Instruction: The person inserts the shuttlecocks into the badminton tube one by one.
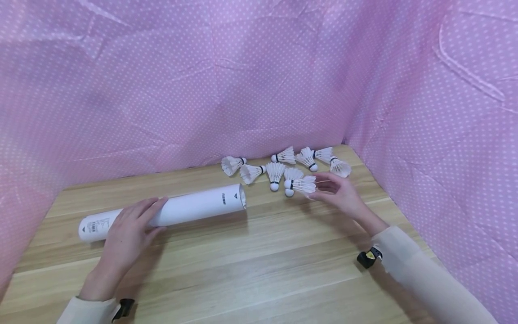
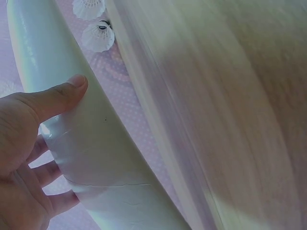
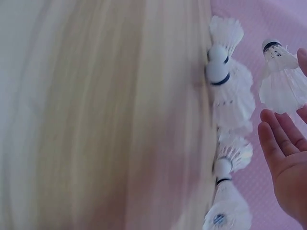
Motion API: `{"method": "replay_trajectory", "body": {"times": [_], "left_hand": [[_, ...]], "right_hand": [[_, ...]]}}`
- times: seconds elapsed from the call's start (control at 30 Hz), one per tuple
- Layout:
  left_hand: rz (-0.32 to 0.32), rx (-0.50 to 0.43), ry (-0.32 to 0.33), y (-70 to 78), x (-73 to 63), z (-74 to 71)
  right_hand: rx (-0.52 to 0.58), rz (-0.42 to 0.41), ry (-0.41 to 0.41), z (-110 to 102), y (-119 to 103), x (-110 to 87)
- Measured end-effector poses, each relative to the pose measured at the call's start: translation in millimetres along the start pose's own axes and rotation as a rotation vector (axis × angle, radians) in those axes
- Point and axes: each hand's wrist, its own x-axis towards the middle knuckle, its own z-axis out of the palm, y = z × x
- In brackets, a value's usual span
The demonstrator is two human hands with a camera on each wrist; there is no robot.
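A long white shuttlecock tube (image 1: pixel 202 208) lies slantwise at the left, its right end facing the shuttlecocks. My left hand (image 1: pixel 128 227) grips it around the middle; in the left wrist view the thumb (image 2: pixel 72 91) lies across the tube (image 2: pixel 103 124), fingers on its other side. At the right, a white feather shuttlecock (image 1: pixel 303 184) is held by its feathers between the thumb and fingers of my right hand (image 1: pixel 344 198), its cork pointing left. In the right wrist view this shuttlecock (image 3: pixel 280 81) appears beside my fingertips (image 3: pixel 268 117). Another shuttlecock (image 1: pixel 292 173) lies partly hidden behind it.
Several more shuttlecocks lie along the back of the wooden table (image 1: pixel 226 265), among them one beside the held one (image 1: pixel 275 174) and one at the far left (image 1: pixel 233 165). A pink dotted cloth (image 1: pixel 194 90) hangs behind the table and along its right side.
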Motion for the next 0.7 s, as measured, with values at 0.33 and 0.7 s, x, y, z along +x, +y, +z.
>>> {"method": "replay_trajectory", "body": {"times": [0.33,0.7], "left_hand": [[-0.003,-0.002,0.018,5.7,1.4,-0.1],[0.009,-0.008,0.013,8.8,1.8,1.1]], "right_hand": [[0.022,-0.079,-0.056,17,-27,2.4],[0.041,-0.137,-0.121,38,-46,6.9]]}}
